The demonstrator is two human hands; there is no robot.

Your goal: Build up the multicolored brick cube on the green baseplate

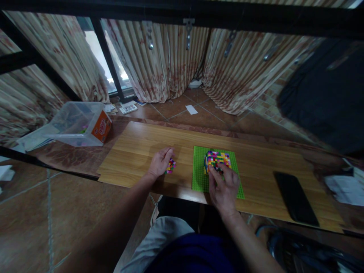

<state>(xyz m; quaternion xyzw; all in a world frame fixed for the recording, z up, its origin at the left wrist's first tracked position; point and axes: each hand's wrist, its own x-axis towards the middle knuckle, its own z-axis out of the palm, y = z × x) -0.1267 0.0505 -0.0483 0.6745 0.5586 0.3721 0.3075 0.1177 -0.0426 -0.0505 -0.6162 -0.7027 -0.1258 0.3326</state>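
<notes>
My left hand (161,163) rests on the wooden board, fingers curled in and thumb on top. A small heap of loose, bright toy bricks (171,166) lies against its right side, and whatever the curled fingers hold is hidden. On a green studded baseplate (200,182) stands a low, box-like structure of many-coloured toy bricks (217,156). The thumb and fingers of my right hand (226,185) are closed at the structure's near side, touching it and covering part of it. Whether a single brick sits between those fingertips is too small to tell.
A black phone-like slab (295,197) lies at the right of the wooden board (136,144). Beyond its left end, a clear plastic bin (76,125) with an orange label holds a few coloured pieces. Papers (345,185) lie at the right; curtains (176,60) hang behind.
</notes>
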